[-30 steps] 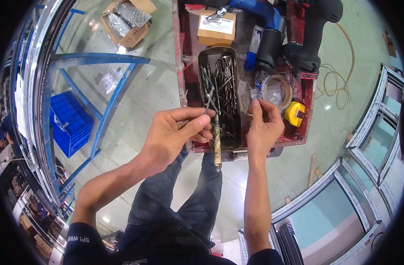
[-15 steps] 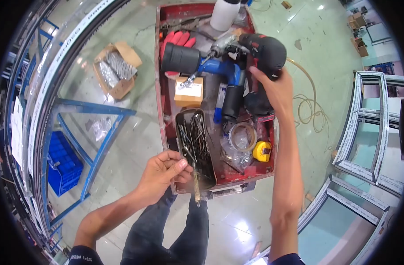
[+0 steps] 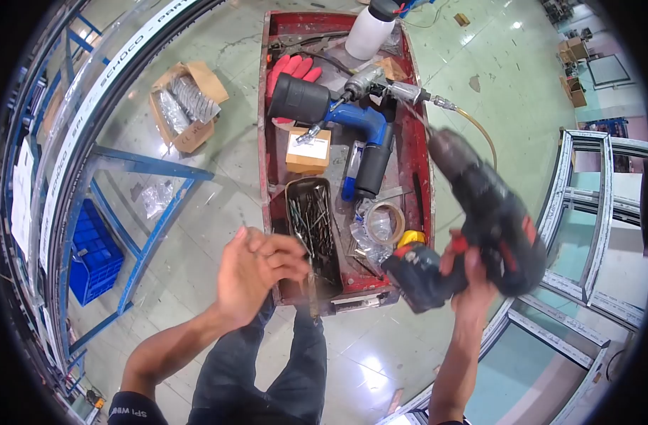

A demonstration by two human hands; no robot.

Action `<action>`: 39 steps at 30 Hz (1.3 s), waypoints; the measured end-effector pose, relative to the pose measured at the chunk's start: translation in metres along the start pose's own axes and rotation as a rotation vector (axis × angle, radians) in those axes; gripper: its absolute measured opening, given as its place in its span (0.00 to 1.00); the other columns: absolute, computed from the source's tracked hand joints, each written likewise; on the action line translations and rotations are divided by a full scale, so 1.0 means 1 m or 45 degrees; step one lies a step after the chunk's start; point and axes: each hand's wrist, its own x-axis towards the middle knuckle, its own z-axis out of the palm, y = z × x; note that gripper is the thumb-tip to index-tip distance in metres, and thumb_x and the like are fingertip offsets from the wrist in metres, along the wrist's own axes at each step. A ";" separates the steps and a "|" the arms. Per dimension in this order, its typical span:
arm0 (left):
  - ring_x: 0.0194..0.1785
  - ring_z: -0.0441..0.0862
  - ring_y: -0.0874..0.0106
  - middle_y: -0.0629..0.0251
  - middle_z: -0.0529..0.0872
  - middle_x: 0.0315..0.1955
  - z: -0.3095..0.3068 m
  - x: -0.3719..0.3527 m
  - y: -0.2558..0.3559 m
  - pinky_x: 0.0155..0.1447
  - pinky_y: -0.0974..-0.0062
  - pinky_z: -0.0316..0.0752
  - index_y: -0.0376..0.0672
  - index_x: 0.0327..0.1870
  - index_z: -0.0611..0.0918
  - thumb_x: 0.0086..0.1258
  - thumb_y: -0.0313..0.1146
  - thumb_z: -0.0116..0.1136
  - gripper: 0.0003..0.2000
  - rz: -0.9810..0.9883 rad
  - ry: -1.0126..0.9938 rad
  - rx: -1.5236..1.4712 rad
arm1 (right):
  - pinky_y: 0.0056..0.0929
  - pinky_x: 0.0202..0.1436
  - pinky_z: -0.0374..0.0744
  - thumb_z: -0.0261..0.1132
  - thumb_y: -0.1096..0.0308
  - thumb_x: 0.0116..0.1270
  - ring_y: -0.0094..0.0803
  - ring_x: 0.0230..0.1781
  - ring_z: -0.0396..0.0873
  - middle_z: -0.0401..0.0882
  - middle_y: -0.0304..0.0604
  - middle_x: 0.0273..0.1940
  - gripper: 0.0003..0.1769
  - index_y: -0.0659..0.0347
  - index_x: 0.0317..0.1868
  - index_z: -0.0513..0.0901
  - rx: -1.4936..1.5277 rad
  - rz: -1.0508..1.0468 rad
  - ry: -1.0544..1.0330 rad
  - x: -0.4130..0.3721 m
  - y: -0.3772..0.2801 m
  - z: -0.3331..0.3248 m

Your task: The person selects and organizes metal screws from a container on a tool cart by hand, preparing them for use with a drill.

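Note:
My right hand (image 3: 473,273) is wrapped around the handle of a black and red cordless drill (image 3: 490,212). The drill is off the tray's right side, its chuck pointing up and left, with a thin bit (image 3: 417,117) in it. My left hand (image 3: 260,269), smeared by motion, has curled fingers around a long gold-coloured drill bit (image 3: 313,294), which hangs down past the tray's near edge. Beside that hand is an open dark tin (image 3: 293,202) full of loose drill bits.
The red tray (image 3: 265,152) holds a blue and black power tool (image 3: 366,117), an air tool (image 3: 363,83), a small carton (image 3: 308,159), tape roll (image 3: 402,219), tape measure (image 3: 411,238), red glove (image 3: 296,67) and white bottle (image 3: 370,35). An air hose (image 3: 483,127) trails right; window frames (image 3: 586,212) stand there.
My right hand has lifted the drill out of the tray, towards me and to the right, and turned it. My left hand has shifted slightly left, the gold-coloured bit still with it.

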 end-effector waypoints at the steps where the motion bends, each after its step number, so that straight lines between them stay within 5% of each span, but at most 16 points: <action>1: 0.58 0.84 0.49 0.42 0.82 0.58 0.019 0.002 -0.003 0.63 0.52 0.77 0.52 0.38 0.66 0.84 0.62 0.35 0.22 0.031 -0.019 0.004 | 0.27 0.37 0.76 0.71 0.50 0.71 0.29 0.30 0.78 0.80 0.43 0.32 0.32 0.75 0.57 0.80 -0.003 0.015 -0.067 -0.017 0.001 -0.003; 5: 0.75 0.71 0.44 0.37 0.73 0.71 0.079 0.024 -0.025 0.76 0.39 0.65 0.51 0.35 0.71 0.80 0.70 0.39 0.28 -0.040 -0.121 -0.464 | 0.39 0.53 0.84 0.70 0.39 0.69 0.36 0.42 0.84 0.81 0.49 0.48 0.43 0.73 0.64 0.74 -0.060 0.098 -0.168 -0.092 0.007 -0.014; 8: 0.56 0.82 0.51 0.47 0.81 0.52 0.126 0.035 -0.019 0.63 0.46 0.76 0.51 0.31 0.70 0.71 0.78 0.43 0.34 -0.469 0.125 -0.843 | 0.42 0.53 0.85 0.74 0.39 0.67 0.38 0.48 0.85 0.83 0.51 0.55 0.44 0.69 0.66 0.74 0.101 0.310 -0.165 -0.131 -0.001 0.012; 12: 0.30 0.77 0.62 0.62 0.75 0.27 0.111 0.034 -0.070 0.43 0.57 0.77 0.51 0.30 0.68 0.61 0.88 0.40 0.40 -0.637 0.180 -0.754 | 0.29 0.44 0.80 0.75 0.53 0.68 0.30 0.40 0.81 0.83 0.40 0.41 0.22 0.60 0.51 0.82 -0.239 0.359 -0.196 -0.212 0.049 0.016; 15: 0.22 0.72 0.65 0.67 0.70 0.19 0.107 0.026 -0.080 0.36 0.62 0.73 0.52 0.30 0.67 0.56 0.91 0.36 0.42 -0.714 0.254 -0.558 | 0.35 0.45 0.78 0.73 0.62 0.70 0.34 0.39 0.80 0.83 0.40 0.38 0.12 0.60 0.46 0.83 -0.638 0.249 -0.042 -0.222 0.040 0.044; 20: 0.21 0.73 0.65 0.68 0.70 0.18 0.101 0.030 -0.091 0.35 0.62 0.74 0.53 0.28 0.66 0.54 0.92 0.38 0.42 -0.783 0.272 -0.495 | 0.40 0.52 0.77 0.73 0.61 0.71 0.39 0.45 0.80 0.85 0.44 0.45 0.17 0.60 0.54 0.83 -0.384 0.520 0.053 -0.258 0.064 0.046; 25: 0.25 0.77 0.66 0.66 0.73 0.21 0.091 0.033 -0.093 0.37 0.61 0.77 0.54 0.31 0.65 0.66 0.79 0.44 0.32 -0.689 0.227 -0.526 | 0.38 0.53 0.78 0.72 0.59 0.72 0.41 0.47 0.80 0.84 0.44 0.49 0.20 0.59 0.59 0.82 -0.759 0.200 0.014 -0.244 0.068 0.057; 28: 0.29 0.80 0.64 0.63 0.77 0.27 0.085 0.031 -0.094 0.41 0.58 0.81 0.53 0.36 0.63 0.76 0.63 0.45 0.22 -0.543 0.316 -0.308 | 0.38 0.56 0.78 0.72 0.60 0.73 0.41 0.50 0.81 0.84 0.43 0.53 0.21 0.59 0.61 0.81 -0.280 0.467 -0.007 -0.248 0.080 0.060; 32: 0.38 0.82 0.61 0.59 0.79 0.34 0.073 0.012 -0.079 0.49 0.56 0.81 0.52 0.38 0.63 0.79 0.52 0.40 0.14 -0.474 0.305 -0.433 | 0.34 0.58 0.79 0.73 0.64 0.71 0.39 0.52 0.82 0.86 0.44 0.51 0.19 0.61 0.59 0.82 -0.211 0.438 0.000 -0.248 0.076 0.072; 36: 0.37 0.83 0.66 0.61 0.81 0.36 0.048 0.002 -0.086 0.46 0.59 0.82 0.51 0.37 0.66 0.83 0.46 0.41 0.13 -0.578 0.323 -0.300 | 0.34 0.51 0.82 0.77 0.65 0.66 0.39 0.45 0.86 0.88 0.44 0.46 0.23 0.61 0.59 0.83 -0.355 0.430 -0.061 -0.273 0.076 0.075; 39: 0.35 0.83 0.69 0.61 0.83 0.37 0.056 0.001 -0.079 0.44 0.64 0.82 0.49 0.39 0.68 0.86 0.44 0.43 0.13 -0.615 0.374 -0.118 | 0.33 0.38 0.83 0.81 0.61 0.57 0.38 0.32 0.87 0.89 0.42 0.36 0.22 0.59 0.50 0.87 -0.585 0.314 -0.012 -0.262 0.068 0.074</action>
